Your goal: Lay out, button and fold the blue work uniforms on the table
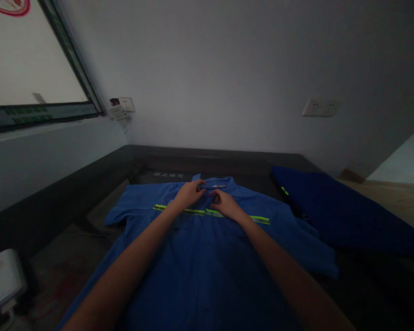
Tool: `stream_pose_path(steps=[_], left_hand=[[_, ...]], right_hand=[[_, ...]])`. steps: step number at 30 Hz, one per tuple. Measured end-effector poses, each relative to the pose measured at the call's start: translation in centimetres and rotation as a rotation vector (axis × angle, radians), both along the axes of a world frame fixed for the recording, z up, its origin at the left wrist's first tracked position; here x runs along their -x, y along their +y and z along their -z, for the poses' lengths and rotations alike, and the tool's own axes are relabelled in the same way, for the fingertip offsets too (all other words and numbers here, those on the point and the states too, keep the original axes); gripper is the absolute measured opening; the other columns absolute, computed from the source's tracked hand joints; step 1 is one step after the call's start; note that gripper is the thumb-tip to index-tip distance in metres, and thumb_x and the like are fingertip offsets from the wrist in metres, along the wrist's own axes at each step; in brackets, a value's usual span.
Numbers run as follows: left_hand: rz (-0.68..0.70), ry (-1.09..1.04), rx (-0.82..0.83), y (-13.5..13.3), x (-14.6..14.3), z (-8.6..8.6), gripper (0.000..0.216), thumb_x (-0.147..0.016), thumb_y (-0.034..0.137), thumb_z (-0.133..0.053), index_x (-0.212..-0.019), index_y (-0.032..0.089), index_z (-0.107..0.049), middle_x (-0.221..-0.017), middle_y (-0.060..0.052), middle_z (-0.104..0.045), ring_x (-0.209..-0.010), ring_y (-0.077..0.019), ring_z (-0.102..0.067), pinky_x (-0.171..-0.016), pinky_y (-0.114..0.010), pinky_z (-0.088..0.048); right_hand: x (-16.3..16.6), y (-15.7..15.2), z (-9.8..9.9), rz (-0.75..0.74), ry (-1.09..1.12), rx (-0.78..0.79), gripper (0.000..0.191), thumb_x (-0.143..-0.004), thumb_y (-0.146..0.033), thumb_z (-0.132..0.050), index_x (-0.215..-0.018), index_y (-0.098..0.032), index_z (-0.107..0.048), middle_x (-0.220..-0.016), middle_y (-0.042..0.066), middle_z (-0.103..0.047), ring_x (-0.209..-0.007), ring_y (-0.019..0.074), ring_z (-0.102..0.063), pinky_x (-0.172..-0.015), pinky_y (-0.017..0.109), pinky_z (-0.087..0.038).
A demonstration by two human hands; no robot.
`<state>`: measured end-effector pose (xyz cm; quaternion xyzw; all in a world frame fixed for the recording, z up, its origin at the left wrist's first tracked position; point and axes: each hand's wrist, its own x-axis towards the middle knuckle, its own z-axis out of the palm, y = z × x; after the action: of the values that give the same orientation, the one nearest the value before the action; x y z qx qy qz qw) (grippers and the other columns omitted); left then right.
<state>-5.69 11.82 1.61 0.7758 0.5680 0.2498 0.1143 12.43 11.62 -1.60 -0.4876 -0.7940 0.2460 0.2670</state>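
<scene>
A blue short-sleeved work shirt (193, 257) lies spread face up on a dark surface, its collar away from me and its sleeves out to both sides. Yellow-green reflective strips cross its chest. At the left side of the collar opening, my left hand (189, 193) pinches the fabric between thumb and fingers. My right hand (224, 204) is curled on the other side of the front opening, its fingertips closed at the shirt's edge just below the collar. Any button under the fingertips is too small to make out.
Darker blue folded cloth (331, 207) with a small yellow-green strip lies to the right. A white object (3, 276) stands at lower left. Wall sockets (320, 108) sit on the back wall, and a window (37, 59) is at upper left.
</scene>
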Motion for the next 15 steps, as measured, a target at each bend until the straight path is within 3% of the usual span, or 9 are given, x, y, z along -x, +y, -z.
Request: stream_pose_path(steps=[4, 7, 11, 15], left_hand=[[-0.156, -0.01, -0.191, 2.4, -0.3, -2.7, 0.025, -0.085, 0.028, -0.05, -0.105, 0.021, -0.063, -0.089, -0.005, -0.064, -0.085, -0.0182, -0.059, -0.078, -0.027, -0.044], [-0.298, -0.01, -0.189, 5.2, -0.3, -2.3, 0.028, -0.083, 0.031, -0.055, -0.108, 0.022, -0.061, -0.109, -0.009, -0.059, -0.105, -0.0232, -0.053, -0.09, -0.034, -0.042], [-0.422, -0.058, 0.023, 7.6, 0.6, -0.3, 0.036, -0.078, 0.028, -0.057, -0.114, 0.02, -0.057, -0.11, -0.01, -0.061, -0.111, -0.0233, -0.053, -0.093, -0.035, -0.041], [-0.377, -0.055, 0.077, 7.8, 2.1, 0.9, 0.039, -0.075, 0.018, -0.054, -0.114, 0.016, -0.06, -0.101, -0.009, -0.067, -0.095, -0.0195, -0.062, -0.084, -0.028, -0.046]], right_hand=[[-1.5, 2.6, -3.3, 0.147, -0.034, -0.003, 0.019, -0.076, -0.014, -0.059, -0.092, -0.02, -0.067, -0.077, 0.001, -0.065, -0.073, 0.0147, -0.061, -0.066, 0.022, -0.042], [-2.6, 4.7, -4.8, 0.368, -0.088, -0.034, 0.016, -0.083, -0.023, -0.053, -0.092, -0.022, -0.067, -0.089, 0.004, -0.069, -0.086, 0.017, -0.063, -0.071, 0.024, -0.044], [-3.4, 6.4, -3.8, 0.519, -0.16, 0.021, 0.021, -0.088, -0.033, -0.049, -0.102, -0.022, -0.061, -0.099, 0.007, -0.068, -0.093, 0.0201, -0.064, -0.076, 0.028, -0.045], [-3.4, 6.8, -1.5, 0.51, -0.253, 0.073, 0.039, -0.087, -0.044, -0.05, -0.116, -0.018, -0.05, -0.109, 0.015, -0.064, -0.101, 0.0256, -0.062, -0.078, 0.034, -0.046]])
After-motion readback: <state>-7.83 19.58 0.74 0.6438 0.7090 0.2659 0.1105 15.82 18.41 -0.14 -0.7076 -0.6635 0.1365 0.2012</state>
